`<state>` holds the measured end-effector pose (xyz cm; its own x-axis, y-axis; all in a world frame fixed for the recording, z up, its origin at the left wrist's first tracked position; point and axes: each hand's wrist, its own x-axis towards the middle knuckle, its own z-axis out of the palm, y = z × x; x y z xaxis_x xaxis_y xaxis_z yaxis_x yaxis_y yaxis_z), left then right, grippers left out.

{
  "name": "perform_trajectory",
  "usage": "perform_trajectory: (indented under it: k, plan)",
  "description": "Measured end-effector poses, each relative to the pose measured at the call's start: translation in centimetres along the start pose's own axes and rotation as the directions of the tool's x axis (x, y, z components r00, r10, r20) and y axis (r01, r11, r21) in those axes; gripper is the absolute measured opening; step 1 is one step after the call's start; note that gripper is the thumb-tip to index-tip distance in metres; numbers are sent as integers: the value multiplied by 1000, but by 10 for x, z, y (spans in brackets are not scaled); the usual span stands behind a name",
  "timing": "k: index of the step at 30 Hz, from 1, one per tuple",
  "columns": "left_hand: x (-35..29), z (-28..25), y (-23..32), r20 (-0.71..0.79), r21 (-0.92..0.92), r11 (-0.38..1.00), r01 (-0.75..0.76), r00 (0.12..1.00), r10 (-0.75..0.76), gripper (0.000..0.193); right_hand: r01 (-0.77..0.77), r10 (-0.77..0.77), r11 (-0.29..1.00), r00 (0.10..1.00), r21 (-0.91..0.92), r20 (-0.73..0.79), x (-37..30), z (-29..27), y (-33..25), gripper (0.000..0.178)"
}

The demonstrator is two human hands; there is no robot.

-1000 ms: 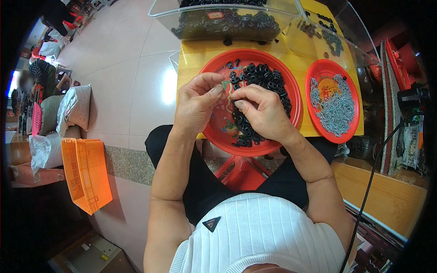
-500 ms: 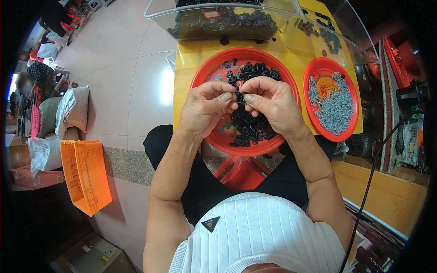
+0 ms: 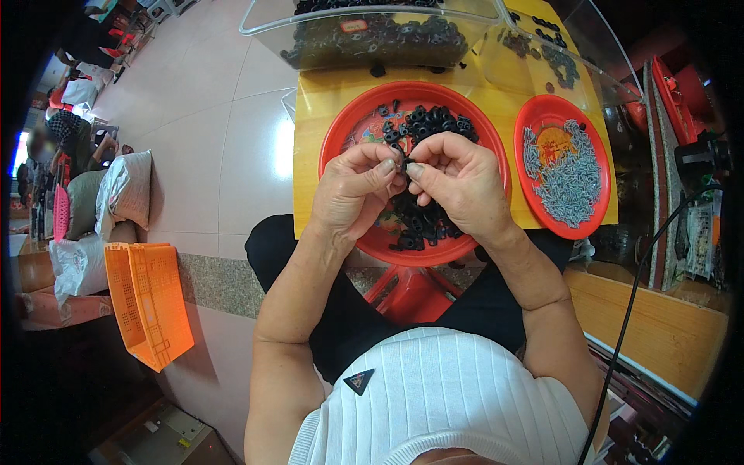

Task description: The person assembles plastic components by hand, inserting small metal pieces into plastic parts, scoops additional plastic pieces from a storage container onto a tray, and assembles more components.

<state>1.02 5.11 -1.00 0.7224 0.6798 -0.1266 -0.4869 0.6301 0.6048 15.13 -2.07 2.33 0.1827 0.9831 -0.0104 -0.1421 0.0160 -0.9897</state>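
Observation:
Over a round red tray (image 3: 335, 128), my left hand (image 3: 358, 190) and my right hand (image 3: 465, 186) meet at the fingertips. Both are closed in a pinch on a small black plastic part (image 3: 404, 160), mostly covered by the fingers. A heap of similar black parts (image 3: 422, 221) lies in the tray below and beyond my hands. To the right, an oval red tray (image 3: 533, 211) holds a mass of small grey screws (image 3: 572, 190). Whether a screw is between my fingers cannot be seen.
A clear bin (image 3: 267, 35) of black parts stands at the table's far side, beside another clear bin (image 3: 496, 74). The yellow table (image 3: 307, 155) bears the trays. An orange crate (image 3: 151, 302) and sacks (image 3: 128, 186) are left. A black cable (image 3: 632, 302) hangs right. Another person (image 3: 66, 128) sits far left.
My fingertips have drawn closer together around the black part, the right hand shifting slightly left. The trays and bins keep their places; the whole view has shifted a little.

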Motion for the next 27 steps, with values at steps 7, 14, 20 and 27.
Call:
perform_trajectory:
  k: [7,14,20,27]
  plan:
    - [-1,3,0,-6,5,1000,20,1000,-20,9,-27,27,1000,1000,-8,-10,1,0,0,8]
    - [-1,4,-7,-23,36,999,-36,999,37,9,-26,25,999,999,-42,-25,0,1,1,7]
    - [-4,6,-10,-48,158,982,-98,993,107,8,-36,35,997,999,-66,-22,-2,1,-1,4]
    - [-1,15,2,-79,400,897,-187,968,237,17,33,-36,998,998,-58,-50,8,-16,-2,5]
